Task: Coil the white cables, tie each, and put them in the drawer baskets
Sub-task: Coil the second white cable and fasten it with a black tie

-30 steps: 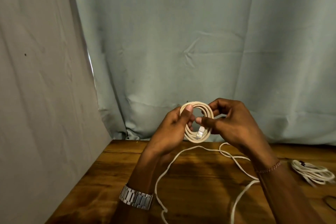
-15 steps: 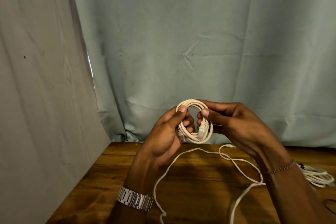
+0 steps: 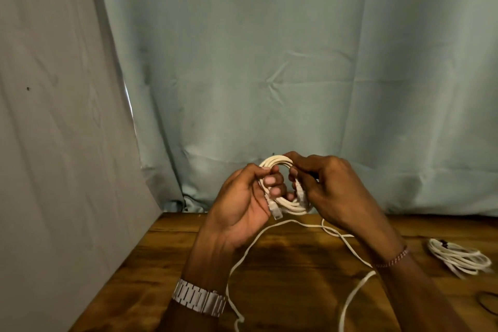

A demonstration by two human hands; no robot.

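Head view: my left hand (image 3: 239, 205) and right hand (image 3: 331, 191) both pinch the coil (image 3: 283, 202) above the table (image 3: 296, 264). I advise keeping loops tight, securing the plug (image 3: 276, 211) before tying.

Both hands are raised side by side, fingertips almost meeting. The left hand (image 3: 242, 202) shows its palm turned toward the right, its fingers (image 3: 272, 179) curled and pinching. The right hand (image 3: 331, 191) shows its back, its fingers (image 3: 295, 171) bent inward, also pinching.
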